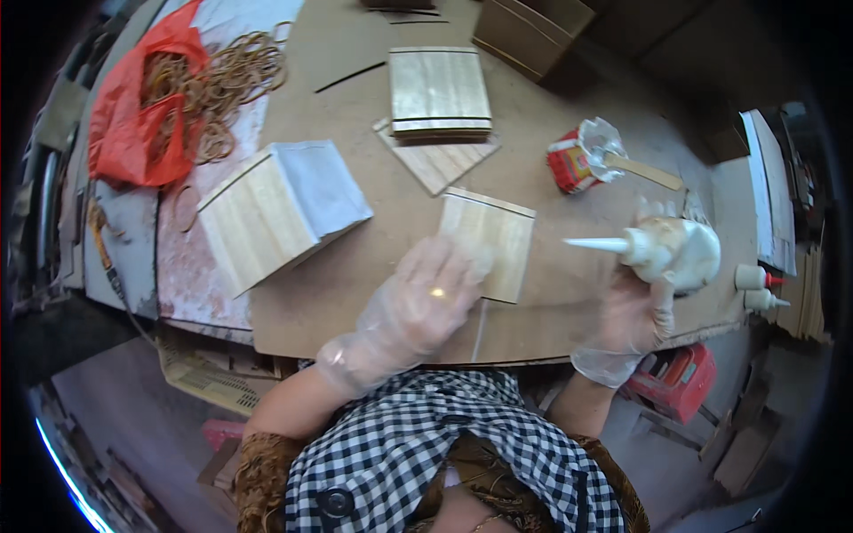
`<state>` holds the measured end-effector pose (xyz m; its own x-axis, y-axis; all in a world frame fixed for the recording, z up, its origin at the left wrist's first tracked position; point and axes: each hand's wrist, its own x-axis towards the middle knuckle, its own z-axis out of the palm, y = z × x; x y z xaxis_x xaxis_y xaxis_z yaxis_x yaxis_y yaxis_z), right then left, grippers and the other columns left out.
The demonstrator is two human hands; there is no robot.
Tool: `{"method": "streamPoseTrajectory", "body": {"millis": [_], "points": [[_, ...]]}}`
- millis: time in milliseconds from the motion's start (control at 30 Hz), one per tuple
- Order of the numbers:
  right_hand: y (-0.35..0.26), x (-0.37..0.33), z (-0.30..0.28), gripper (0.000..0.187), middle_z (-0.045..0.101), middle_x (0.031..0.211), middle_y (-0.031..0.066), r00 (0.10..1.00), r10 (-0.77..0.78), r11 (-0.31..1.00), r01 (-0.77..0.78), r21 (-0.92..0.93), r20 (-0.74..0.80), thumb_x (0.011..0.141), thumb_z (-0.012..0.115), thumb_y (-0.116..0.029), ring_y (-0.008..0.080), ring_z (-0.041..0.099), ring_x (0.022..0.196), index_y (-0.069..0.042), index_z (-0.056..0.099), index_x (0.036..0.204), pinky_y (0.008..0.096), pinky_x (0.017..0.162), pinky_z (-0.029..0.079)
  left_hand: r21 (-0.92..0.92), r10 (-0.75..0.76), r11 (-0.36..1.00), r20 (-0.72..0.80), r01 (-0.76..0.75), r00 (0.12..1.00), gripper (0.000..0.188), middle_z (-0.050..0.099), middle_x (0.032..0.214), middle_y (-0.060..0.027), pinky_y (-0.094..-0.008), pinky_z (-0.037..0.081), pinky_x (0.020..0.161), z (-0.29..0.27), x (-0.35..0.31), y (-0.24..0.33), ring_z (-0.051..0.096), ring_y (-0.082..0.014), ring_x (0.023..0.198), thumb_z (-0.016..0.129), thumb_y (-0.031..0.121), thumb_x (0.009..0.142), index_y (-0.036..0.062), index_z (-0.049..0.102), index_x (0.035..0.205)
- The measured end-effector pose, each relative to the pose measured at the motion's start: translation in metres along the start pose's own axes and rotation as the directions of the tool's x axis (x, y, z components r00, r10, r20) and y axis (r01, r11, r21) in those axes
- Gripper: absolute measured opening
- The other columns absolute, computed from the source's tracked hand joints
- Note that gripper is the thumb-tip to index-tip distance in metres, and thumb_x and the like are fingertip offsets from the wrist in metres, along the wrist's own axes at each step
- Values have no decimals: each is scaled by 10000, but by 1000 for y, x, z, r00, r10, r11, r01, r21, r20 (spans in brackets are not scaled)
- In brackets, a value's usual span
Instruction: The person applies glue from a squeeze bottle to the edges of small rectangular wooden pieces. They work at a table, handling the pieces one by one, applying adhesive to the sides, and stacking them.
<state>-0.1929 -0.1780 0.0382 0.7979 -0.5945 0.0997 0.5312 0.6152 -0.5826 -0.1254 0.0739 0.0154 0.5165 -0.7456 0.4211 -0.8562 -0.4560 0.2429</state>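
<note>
Gripping a squeeze bottle (pixel 666 250) at right, gloved right hand (pixel 633 309) curls around it, blurred left hand (pixel 425 298), grip unclear, overlaps near wooden panel (pixel 510 238).

Smooth wooden panel (pixel 509 242), glossy plastic bottle (pixel 682 253)

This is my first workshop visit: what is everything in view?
Bottle: one, whitish, right
Loose panel: one, pale, centre
Panel stack: one, pale, far middle
Lower panel: one, pale, beneath stack
Box: one, pale and white, left
Bag: one, red, upper left
Rubber bands: many, tan, upper left
Packet: one, red, right of stack
Stick: one, tan, in packet
Small bottles: two, white, right edge
Strips: several, black, top
Other boxes: uncounted, brown, top right
Stool: one, red, lower right
Tabletop: one, brown, centre
Left hand: one, clear-gloved, at loose panel
Right hand: one, clear-gloved, holding bottle
</note>
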Motion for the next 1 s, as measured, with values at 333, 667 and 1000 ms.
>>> {"method": "streamPoseTrajectory", "body": {"millis": [333, 667, 1000], "points": [[13, -15, 6, 896, 240, 1547, 219, 998, 52, 991, -46, -125, 46, 746, 645, 87, 362, 261, 1431, -9, 180, 1506, 454, 1128, 376, 315, -479, 841, 55, 440, 876, 1065, 257, 1533, -252, -529, 168, 1161, -134, -57, -81, 189, -418, 1440, 850, 485, 564, 37, 408, 1422], [38, -22, 11, 821, 324, 1506, 205, 988, 130, 970, -110, -215, 81, 801, 643, 39, 360, 297, 1417, 13, 203, 1494, 478, 1109, 389, 23, -441, 894, 231, 448, 867, 1255, 286, 1536, -188, -460, 211, 1160, -152, -61, -122, 246, -365, 1425, 861, 567, 532, 5, 274, 1488], [32, -23, 15, 841, 189, 1565, 213, 969, 222, 975, -220, -28, 112, 869, 686, -112, 407, 149, 1454, -24, 150, 1511, 528, 1132, 343, -93, -392, 918, -75, 385, 917, 1209, 275, 1510, -227, -468, 237, 1139, -141, -62, -63, 299, -403, 1352, 819, 615, 568, 70, 282, 1504]]}}
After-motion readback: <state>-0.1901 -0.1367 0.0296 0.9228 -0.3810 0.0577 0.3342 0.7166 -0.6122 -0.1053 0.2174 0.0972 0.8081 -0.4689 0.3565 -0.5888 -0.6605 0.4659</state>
